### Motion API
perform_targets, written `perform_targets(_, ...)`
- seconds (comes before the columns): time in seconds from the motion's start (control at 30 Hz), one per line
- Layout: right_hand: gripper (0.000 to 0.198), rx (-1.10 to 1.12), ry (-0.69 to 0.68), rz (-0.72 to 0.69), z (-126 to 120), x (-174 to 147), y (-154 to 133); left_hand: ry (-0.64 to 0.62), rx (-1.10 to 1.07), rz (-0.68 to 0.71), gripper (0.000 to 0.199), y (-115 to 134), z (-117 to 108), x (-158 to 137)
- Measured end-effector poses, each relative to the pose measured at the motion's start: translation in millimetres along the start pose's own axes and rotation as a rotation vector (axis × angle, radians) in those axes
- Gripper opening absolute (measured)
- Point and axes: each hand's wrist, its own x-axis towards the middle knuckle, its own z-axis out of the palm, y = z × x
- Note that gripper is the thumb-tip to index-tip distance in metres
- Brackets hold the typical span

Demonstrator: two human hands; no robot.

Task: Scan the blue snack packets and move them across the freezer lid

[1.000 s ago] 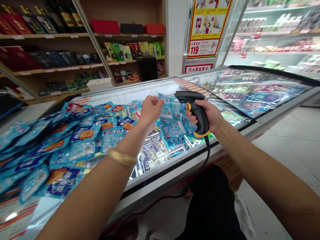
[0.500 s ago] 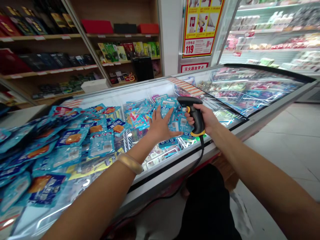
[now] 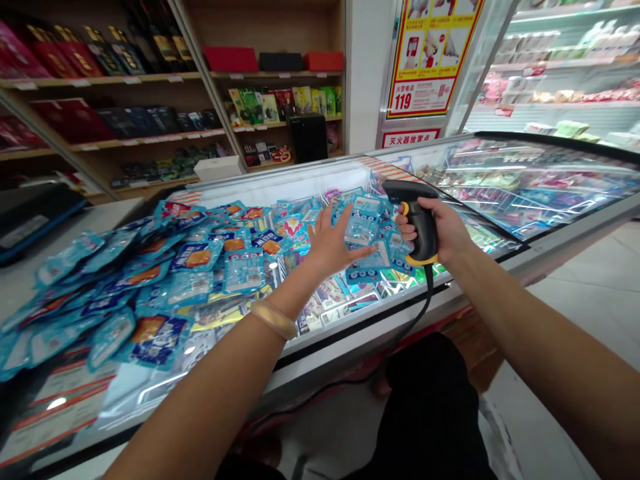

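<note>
My right hand (image 3: 443, 230) is wrapped round the grip of a black and yellow barcode scanner (image 3: 423, 230), whose cable hangs down from the handle. The scanner's head points left, above blue snack packets (image 3: 363, 223) spread on the freezer's glass top. My left hand (image 3: 333, 243), with a gold bangle (image 3: 274, 319) on its wrist, reaches over these packets with fingers spread. It seems to hold nothing; whether the fingertips touch a packet I cannot tell. To the left lies a larger heap of blue packets (image 3: 145, 267), some showing an orange-brown piece of food.
The chest freezer (image 3: 345, 343) runs across the view, frozen goods showing through its glass. Behind it stand wooden shelves (image 3: 280, 75) with boxes and bags. A fire notice (image 3: 425, 60) hangs on the pillar. A white box (image 3: 217, 168) sits behind the freezer.
The view has swung left, so the scene sits further right, and a dark device shows at the left edge. Both hands keep much the same pose, the scanner still in the right.
</note>
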Motion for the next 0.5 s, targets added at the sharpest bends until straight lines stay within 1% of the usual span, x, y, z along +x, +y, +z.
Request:
perform_targets(0.1, 0.018, -0.032, -0.072, 0.006, 18, 5, 4, 0.109, 0.013, -0.014, 0.084, -27, -23, -11)
perform_targets(0.17, 0.020, -0.055, -0.136, 0.024, 35, 11, 12, 0.168, 0.070, -0.037, 0.069, -48, -40, -19)
perform_targets(0.2, 0.020, -0.067, -0.171, 0.035, 44, 14, 18, 0.178, 0.116, -0.061, 0.063, -58, -49, -24)
perform_targets(0.27, 0.020, -0.087, -0.243, 0.058, 64, 22, 31, 0.159, 0.231, -0.133, 0.058, -75, -65, -34)
perform_targets(0.37, 0.019, -0.115, -0.319, 0.130, 90, 33, 54, 0.079, 0.408, -0.261, 0.062, -92, -84, -50)
perform_targets(0.43, 0.018, -0.132, -0.344, 0.195, 99, 38, 68, 0.004, 0.487, -0.313, 0.069, -96, -93, -60)
perform_targets(0.5, 0.017, -0.147, -0.358, 0.255, 101, 40, 80, -0.065, 0.519, -0.337, 0.076, -98, -98, -66)
